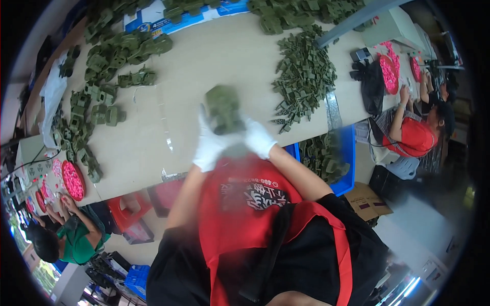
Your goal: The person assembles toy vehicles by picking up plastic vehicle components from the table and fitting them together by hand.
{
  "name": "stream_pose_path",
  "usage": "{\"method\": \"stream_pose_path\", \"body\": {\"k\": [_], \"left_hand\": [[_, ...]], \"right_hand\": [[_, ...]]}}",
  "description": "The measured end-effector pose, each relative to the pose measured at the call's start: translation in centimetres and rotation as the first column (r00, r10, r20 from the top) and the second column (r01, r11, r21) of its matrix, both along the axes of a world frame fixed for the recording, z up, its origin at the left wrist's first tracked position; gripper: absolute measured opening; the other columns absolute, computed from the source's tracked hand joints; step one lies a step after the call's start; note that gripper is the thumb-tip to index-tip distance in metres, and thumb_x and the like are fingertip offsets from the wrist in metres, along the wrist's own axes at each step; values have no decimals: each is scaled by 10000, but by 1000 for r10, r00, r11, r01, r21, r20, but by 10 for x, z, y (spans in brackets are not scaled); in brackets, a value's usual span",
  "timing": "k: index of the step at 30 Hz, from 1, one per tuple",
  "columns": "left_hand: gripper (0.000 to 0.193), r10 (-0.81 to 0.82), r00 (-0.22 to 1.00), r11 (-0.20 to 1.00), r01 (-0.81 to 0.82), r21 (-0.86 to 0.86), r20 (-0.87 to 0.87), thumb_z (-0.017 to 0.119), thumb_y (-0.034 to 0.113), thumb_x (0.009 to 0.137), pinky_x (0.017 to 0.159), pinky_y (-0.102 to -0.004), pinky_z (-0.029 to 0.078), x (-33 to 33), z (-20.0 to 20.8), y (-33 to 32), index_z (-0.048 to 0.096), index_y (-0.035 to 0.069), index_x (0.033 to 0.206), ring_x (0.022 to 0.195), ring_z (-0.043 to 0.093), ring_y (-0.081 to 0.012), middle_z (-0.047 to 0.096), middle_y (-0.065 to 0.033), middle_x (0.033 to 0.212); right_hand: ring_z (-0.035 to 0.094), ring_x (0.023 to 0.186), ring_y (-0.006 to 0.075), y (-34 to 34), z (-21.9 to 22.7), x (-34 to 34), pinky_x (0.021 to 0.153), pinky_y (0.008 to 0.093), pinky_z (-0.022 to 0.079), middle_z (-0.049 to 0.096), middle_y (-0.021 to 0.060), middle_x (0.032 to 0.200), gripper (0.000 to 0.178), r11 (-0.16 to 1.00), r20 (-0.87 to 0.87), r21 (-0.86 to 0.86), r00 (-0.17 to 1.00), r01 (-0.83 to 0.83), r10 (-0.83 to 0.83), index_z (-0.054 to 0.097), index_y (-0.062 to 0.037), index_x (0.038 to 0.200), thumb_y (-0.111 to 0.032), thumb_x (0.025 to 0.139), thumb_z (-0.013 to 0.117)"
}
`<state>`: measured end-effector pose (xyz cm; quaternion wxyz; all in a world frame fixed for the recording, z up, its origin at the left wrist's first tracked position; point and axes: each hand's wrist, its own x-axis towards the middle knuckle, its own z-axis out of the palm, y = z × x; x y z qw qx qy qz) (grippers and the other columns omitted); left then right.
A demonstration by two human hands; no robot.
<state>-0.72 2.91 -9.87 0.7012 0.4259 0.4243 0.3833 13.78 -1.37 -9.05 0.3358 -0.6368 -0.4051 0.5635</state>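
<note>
A boxy olive-green plastic part [222, 104], somewhat smeared by motion, is held up between my two hands over the near side of the table, in front of my red apron. My left hand [208, 148], in a white glove, grips its left side. On the other side my gloved right hand [259, 138] closes on it. Fingers on the far side of the part are hidden. Right of my hands lies a heap of small olive-green plastic pieces [305, 76]. Larger boxy green parts [104, 115] lie in a loose row along the left.
More green parts [291, 15] are piled at the far edge. A blue bin [349, 158] of green parts stands below the table's right end. Co-workers in green [76, 239] and red [416, 135] sit left and right, near red trays [74, 181] of pink pieces.
</note>
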Motion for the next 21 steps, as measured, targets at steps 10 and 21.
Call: {"method": "stream_pose_path", "body": {"k": [10, 21], "left_hand": [[1011, -286, 888, 865, 401, -302, 359, 725, -35, 541, 848, -407, 523, -65, -9, 49, 289, 135, 1438, 1042, 589, -307, 549, -113, 1170], [609, 91, 982, 787, 32, -616, 167, 695, 506, 794, 729, -415, 563, -24, 16, 37, 557, 66, 1192, 870, 647, -232, 654, -88, 969]], "right_hand": [[640, 973, 276, 30, -40, 55, 909, 311, 474, 669, 194, 1032, 620, 949, -179, -296, 982, -109, 57, 451, 113, 1290, -248, 835, 668], [570, 954, 290, 55, -61, 128, 718, 459, 489, 587, 87, 967, 131, 970, 981, -193, 5, -147, 196, 668, -157, 871, -208, 825, 556]]}}
